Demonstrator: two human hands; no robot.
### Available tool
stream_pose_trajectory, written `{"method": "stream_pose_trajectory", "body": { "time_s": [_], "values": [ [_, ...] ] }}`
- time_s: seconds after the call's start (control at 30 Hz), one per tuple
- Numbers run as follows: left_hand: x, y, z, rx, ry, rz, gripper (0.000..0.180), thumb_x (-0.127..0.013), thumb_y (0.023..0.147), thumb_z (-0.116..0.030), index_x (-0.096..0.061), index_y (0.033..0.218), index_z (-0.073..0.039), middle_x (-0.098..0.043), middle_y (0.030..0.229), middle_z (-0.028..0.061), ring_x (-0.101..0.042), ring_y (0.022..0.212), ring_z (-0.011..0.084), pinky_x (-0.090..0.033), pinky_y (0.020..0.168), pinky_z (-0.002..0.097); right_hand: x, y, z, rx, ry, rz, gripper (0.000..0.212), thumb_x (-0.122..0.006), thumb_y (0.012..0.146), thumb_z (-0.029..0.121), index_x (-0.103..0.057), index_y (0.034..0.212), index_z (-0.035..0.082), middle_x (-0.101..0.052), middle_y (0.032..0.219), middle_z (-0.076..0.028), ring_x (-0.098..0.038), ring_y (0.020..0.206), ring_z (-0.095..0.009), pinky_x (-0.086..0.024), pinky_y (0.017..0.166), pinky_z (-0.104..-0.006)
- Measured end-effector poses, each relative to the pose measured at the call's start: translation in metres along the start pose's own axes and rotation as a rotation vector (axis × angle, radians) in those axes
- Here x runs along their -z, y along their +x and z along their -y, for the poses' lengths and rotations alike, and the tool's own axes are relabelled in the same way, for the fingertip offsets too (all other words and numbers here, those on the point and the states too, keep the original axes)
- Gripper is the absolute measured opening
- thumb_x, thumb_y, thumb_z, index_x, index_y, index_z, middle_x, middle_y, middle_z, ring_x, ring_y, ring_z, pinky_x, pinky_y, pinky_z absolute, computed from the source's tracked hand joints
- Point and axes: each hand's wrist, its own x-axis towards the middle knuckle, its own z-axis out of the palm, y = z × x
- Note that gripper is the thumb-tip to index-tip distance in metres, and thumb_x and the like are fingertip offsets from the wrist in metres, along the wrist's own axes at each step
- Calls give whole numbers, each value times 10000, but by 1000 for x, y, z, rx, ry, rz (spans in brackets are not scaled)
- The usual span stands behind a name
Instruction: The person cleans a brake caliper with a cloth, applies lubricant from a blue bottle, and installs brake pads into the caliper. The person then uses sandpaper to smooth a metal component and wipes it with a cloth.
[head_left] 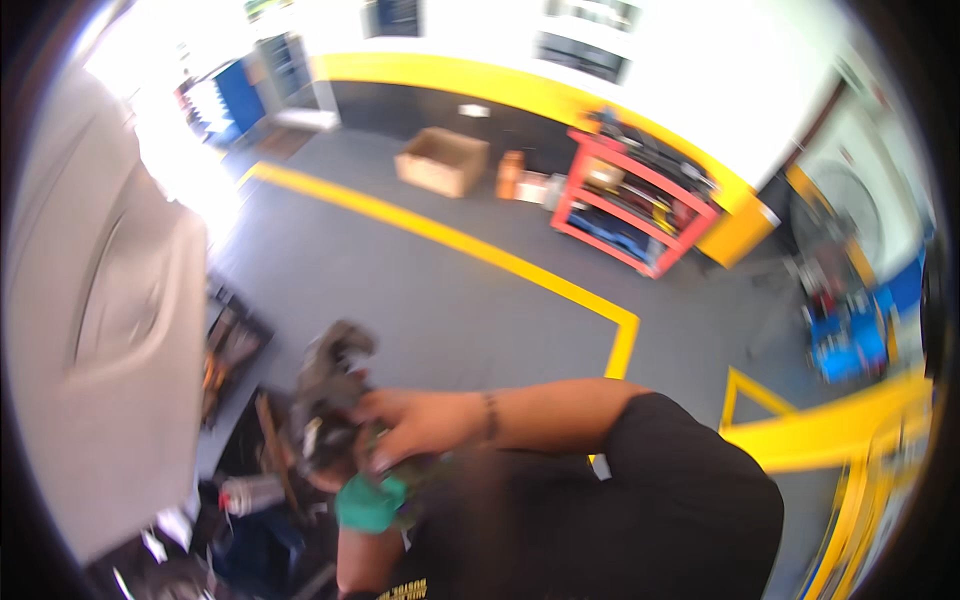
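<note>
A dark grey cast-metal part, hooked at its upper end and much like a brake caliper, is held up in front of me; motion blurs it. My right hand reaches in from the right, its fingers closed on the part's near side. Below it, my left hand supports the lower end, mostly hidden behind the part and my right hand. A green band circles my left wrist.
On the left stands a beige vehicle door panel. Beneath lie a dark tray and a blurred cylindrical item. A red tool cart, a cardboard box and blue equipment stand farther off, beyond yellow floor lines.
</note>
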Motion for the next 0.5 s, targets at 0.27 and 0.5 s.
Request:
{"method": "stream_pose_trajectory", "body": {
  "time_s": [0.27, 0.5],
  "values": [
    [2, 5, 38, -233, -234, -186, 608, -469, 1032, -543, -525, 1412, -72, -621, 1341, 128, -620, 1212, 284, -495, 1057, 481, 23, 15, -13, -376, -302, 294, 692, -668, 873, 102, -359, 1463, -84, -721, 918, -124, -683, 866, -184, -535, 803, -315],
    [15, -55, 13, -491, -359, -149, 505, -466, 1062, -443, -507, 1413, -82, -638, 1314, 116, -640, 1188, 251, -510, 1051, 456, 13, 8, -37, -190, -156, 297, 713, -752, 918, 169, -404, 1479, -102, -696, 1112, -170, -667, 972, -208, -545, 865, -360]
  ]
}}
